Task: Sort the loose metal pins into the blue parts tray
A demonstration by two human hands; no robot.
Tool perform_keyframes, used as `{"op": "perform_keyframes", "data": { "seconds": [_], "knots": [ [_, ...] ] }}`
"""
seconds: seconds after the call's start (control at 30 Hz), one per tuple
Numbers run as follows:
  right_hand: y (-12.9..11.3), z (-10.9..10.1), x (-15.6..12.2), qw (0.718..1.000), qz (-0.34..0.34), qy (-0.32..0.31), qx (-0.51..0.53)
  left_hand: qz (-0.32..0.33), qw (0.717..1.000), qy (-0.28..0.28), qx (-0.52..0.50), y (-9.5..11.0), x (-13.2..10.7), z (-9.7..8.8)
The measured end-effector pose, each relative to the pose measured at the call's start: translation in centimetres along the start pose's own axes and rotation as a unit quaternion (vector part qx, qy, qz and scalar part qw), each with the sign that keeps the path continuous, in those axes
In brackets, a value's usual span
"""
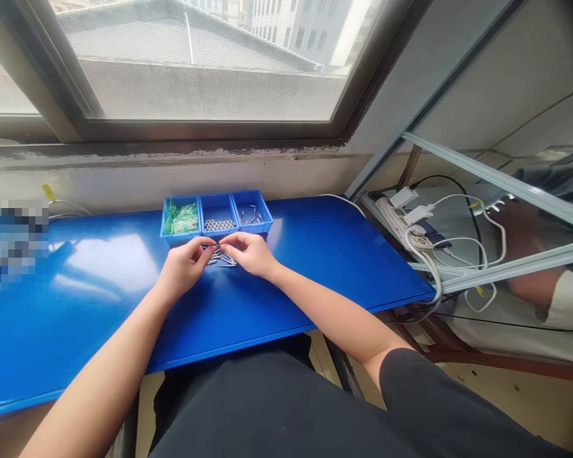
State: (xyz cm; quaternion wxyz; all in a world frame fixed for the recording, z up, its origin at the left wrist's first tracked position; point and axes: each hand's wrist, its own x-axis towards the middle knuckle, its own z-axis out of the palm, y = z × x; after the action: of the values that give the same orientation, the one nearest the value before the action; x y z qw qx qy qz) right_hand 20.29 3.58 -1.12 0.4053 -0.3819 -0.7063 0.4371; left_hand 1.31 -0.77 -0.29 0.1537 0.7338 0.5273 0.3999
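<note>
My left hand (184, 267) and my right hand (248, 253) meet above a blue board (95, 318), their fingertips pinched together on a small metal part that they mostly hide. Just below the fingers lies a loose heap of thin metal pins (222, 259). Behind the hands stands a blue three-compartment tray (217, 216). Green pieces (180, 217) fill its left compartment, short metal cylinders (219, 224) lie in the middle one, and dark pins (252, 215) lie in the right one.
A white power strip (396, 219) with plugs and tangled cables lies right of the board, beyond aluminium rails (510, 181). A person's arm and pale sleeve (554, 296) show at far right. A window (210, 63) runs along the back, and a pixelated patch covers the left edge.
</note>
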Motion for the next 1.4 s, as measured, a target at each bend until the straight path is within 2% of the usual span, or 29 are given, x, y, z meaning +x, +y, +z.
{"op": "perform_keyframes", "data": {
  "seconds": [0.2,0.53,0.77,0.97,1.2,1.4],
  "knots": [
    [-0.2,0.0,-0.1,1.000,0.012,-0.004,0.004,0.013,1.000,-0.005,0.007,-0.3,0.1,0.2],
    [-0.1,0.1,-0.1,1.000,0.001,-0.026,0.013,-0.003,0.999,-0.017,0.029,-0.2,0.1,0.1],
    [-0.3,0.0,-0.1,1.000,0.006,-0.020,0.006,0.008,1.000,-0.011,-0.010,-0.1,0.0,0.2],
    [-0.1,0.1,-0.2,1.000,0.008,-0.022,-0.004,0.015,1.000,-0.014,0.004,-0.2,0.0,0.2],
    [-0.6,0.1,-0.5,0.998,-0.054,-0.024,-0.004,0.021,0.998,-0.028,0.050,-0.4,0.1,0.0],
    [-1.2,0.0,-0.7,0.990,-0.111,-0.048,-0.074,0.011,0.998,-0.056,0.040,-0.7,0.3,0.0]
  ]
}}
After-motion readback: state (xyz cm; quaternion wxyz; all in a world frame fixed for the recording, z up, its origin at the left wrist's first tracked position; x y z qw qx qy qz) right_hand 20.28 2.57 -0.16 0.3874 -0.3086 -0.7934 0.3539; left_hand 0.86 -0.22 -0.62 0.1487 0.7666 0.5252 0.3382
